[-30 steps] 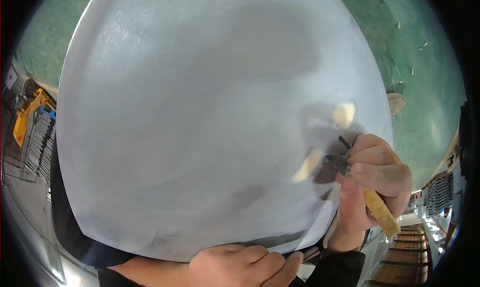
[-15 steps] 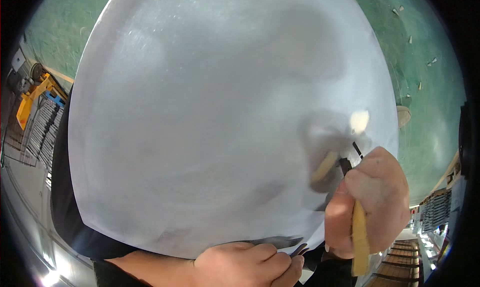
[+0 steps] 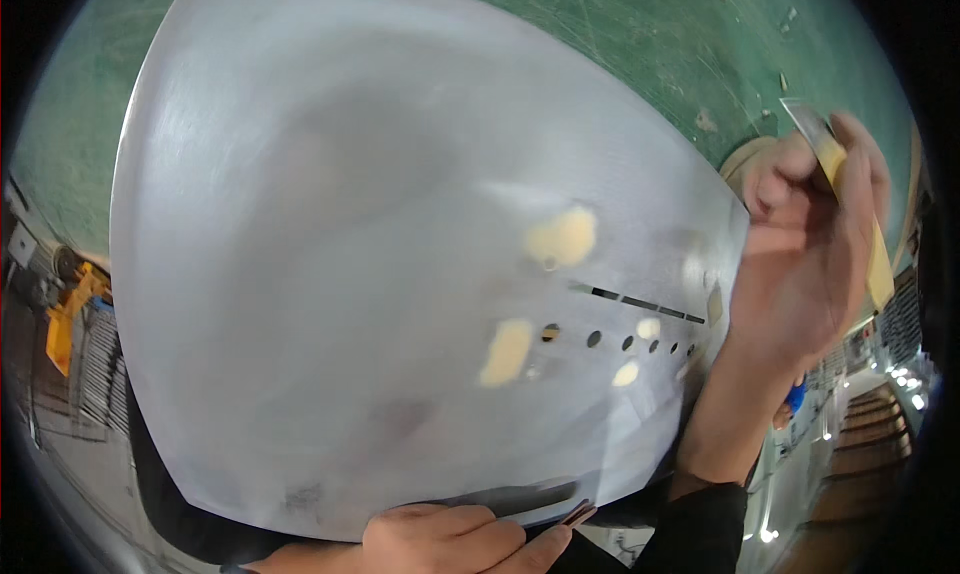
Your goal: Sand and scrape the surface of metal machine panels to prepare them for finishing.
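Observation:
A large, smooth, silver-grey curved panel (image 3: 330,274) fills most of the view, with a long slot (image 3: 650,306) and a row of round holes on its right side. Pale yellow patches (image 3: 505,352) mark the surface around them. My left hand (image 3: 450,537) grips the near edge, fingers curled on it. By its fingertips a thin, dark reddish folded piece (image 3: 580,514) sticks out; whether the hand pinches it is unclear. Past the panel's right edge, my right hand (image 3: 810,244) is raised, closed around a long yellow strip (image 3: 881,264) with a flat grey blade-like end pointing up.
Green floor (image 3: 640,34) with small scattered scraps lies beyond the panel. A shoe tip (image 3: 750,159) shows behind my right hand. At far left is yellow equipment (image 3: 75,299) beside stacked grey slats (image 3: 95,349). Brown shelving-like rows (image 3: 875,444) appear at lower right.
My right hand has lifted off the panel and moved up and right with the yellow strip, whose grey end now shows. The panel has turned and shifted left, uncovering the slot and holes.

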The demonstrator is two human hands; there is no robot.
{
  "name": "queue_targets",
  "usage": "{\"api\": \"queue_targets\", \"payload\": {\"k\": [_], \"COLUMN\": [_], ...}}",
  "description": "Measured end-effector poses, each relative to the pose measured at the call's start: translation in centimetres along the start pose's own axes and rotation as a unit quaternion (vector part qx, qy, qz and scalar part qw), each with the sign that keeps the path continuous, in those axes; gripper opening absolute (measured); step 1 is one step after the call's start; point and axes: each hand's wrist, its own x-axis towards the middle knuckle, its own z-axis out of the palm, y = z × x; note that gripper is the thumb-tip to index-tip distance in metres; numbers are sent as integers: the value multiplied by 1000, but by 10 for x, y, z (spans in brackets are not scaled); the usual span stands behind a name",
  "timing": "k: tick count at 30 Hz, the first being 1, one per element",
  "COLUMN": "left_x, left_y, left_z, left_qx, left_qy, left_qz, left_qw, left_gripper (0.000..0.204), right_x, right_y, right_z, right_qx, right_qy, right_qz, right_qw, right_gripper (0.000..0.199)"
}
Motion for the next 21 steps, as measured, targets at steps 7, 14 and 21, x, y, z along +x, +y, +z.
{"api": "queue_targets", "payload": {"k": [7, 14, 21], "left_x": [22, 17, 29], "left_y": [5, 26, -10], "left_z": [-16, -16, -10], "left_qx": [92, 174, 168], "left_qy": [-177, -178, -92], "left_qz": [29, -100, 57], "left_qw": [980, 963, 980], "left_gripper": [24, 33, 47], "right_x": [6, 27, 27], "right_y": [31, 31, 59], "right_z": [11, 11, -42], "right_qx": [-127, -45, -413], "right_qy": [7, -7, -67], "right_qz": [-54, 39, -103], "right_qw": [990, 998, 902], "right_gripper": [32, 25, 26]}}
